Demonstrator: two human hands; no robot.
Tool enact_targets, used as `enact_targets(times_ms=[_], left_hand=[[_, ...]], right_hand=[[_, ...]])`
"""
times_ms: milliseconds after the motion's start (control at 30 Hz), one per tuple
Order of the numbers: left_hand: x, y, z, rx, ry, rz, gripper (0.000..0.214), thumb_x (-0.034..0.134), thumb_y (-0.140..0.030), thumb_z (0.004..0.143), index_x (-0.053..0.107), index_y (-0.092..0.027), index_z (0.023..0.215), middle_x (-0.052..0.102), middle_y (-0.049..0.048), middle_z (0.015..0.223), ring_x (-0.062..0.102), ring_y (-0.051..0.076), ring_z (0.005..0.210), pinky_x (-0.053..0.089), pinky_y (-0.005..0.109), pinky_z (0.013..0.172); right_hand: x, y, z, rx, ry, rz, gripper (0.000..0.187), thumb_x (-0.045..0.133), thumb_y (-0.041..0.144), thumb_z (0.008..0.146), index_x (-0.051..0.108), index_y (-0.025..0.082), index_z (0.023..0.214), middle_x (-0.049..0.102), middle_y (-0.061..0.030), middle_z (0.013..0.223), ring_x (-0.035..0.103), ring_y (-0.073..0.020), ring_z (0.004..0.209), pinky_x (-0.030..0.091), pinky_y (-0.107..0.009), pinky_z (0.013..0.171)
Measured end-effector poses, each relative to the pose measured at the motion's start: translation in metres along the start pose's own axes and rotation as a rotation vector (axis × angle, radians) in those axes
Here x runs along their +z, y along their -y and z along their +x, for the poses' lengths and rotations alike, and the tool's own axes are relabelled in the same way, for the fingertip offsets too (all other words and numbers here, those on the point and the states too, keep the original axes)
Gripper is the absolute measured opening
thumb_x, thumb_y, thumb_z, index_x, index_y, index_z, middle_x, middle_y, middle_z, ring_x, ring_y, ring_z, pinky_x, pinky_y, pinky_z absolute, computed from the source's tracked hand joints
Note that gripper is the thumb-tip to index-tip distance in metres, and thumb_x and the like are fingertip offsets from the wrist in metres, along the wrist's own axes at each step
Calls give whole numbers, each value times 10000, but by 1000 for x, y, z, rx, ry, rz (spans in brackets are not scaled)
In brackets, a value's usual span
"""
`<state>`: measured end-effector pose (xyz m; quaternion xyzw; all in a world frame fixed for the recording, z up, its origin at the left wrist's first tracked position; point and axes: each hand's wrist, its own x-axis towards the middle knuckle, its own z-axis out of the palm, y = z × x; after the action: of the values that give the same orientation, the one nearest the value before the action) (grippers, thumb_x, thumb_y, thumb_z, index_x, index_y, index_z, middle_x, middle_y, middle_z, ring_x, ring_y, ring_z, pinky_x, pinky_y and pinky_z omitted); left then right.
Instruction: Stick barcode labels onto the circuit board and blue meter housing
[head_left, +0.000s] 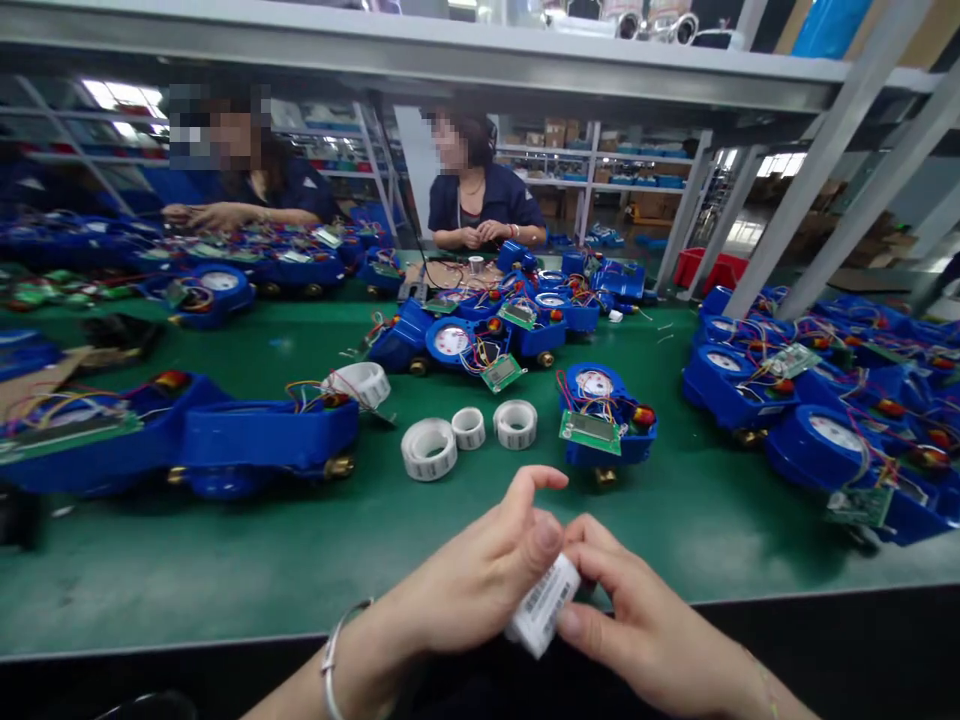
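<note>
- We are holding the white barcode labels (549, 604) on the near side of the lone blue meter (631, 448), slightly left of it.
- Our left hand (480, 565) is gripping them beneath its thumb, lower fingers hiding; our right hand (637, 610) is pinching their right edge.
- Three label rolls (429, 467) are lying left of that meter.
- We are apparently readying labels; the next move is probably calling for fingertips on a free edge.
</note>
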<state>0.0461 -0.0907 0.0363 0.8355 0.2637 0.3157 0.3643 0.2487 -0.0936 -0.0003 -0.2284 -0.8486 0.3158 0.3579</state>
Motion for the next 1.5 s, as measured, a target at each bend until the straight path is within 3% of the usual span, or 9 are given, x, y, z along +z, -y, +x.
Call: enact_targets(times_ms=[100,233,300,500,600,867,1200,1400,1500], left_hand=[[-2,12,-1,29,-135,-98,749,272,-771,896,282,-188,1366,476,45,990,462,66,742,414,182,628],[-1,33,-15,39,-868,-289,569,347,-658,960,441,-154,1208,462,72,1215,449,142,1179,419,247,1030],[2,40,-26,-102,-1004,-134,482,459,-635,930,490,-198,1131,493,20,993,445,70,888,411,121,809],[14,37,-32,-153,-629,-132,550,615,-562,858,605,-146,1217,570,71,956,529,62,825,473,77,743],[17,32,-21,-279,-507,-426,726,612,-638,828,551,-78,1285,446,2,550,254,11,454,104,108,397],[19,26,0,-343,-582,-662,618,706,-641,717,612,-46,854,585,102,646,410,51,419,245,126,372],[23,34,10,-143,-770,-357,682,679,-569,768,584,-119,1271,647,114,801,649,181,732,523,209,605],[35,53,-7,20,-741,-155,830,656,-383,874,131,-387,1517,699,17,1009,696,131,861,577,200,802],[33,48,-8,194,-757,383,436,657,-249,879,518,-408,1261,694,-129,983,678,33,757,509,28,713]], right_hand=[[7,-6,13,6,-52,61,374,563,485,921,612,118,974,472,-63,1012,437,-87,911,370,-200,808],[15,-17,34,65,-263,279,400,594,502,892,636,117,991,481,-71,1037,479,-110,944,384,-211,854],[17,-18,42,84,-335,299,406,592,508,895,647,129,1029,486,-64,1035,491,-106,965,389,-200,884],[18,-9,50,80,-327,173,348,547,461,926,656,145,1025,528,-58,997,509,-99,908,423,-216,825],[17,-6,49,102,-323,31,329,564,455,914,663,143,938,536,-41,932,482,-77,805,383,-221,703],[13,-24,36,-46,-461,76,341,607,390,907,496,175,1147,625,-43,919,546,-64,723,451,-167,630],[2,-8,37,-261,-641,-416,264,582,193,917,584,316,1150,626,75,877,593,-18,811,509,-133,717],[3,0,37,-289,-665,-460,188,607,138,883,605,263,1023,633,100,846,590,-15,783,503,-144,690],[3,1,36,-323,-664,-471,155,611,143,884,611,237,1007,628,100,827,576,-8,778,470,-140,691]])
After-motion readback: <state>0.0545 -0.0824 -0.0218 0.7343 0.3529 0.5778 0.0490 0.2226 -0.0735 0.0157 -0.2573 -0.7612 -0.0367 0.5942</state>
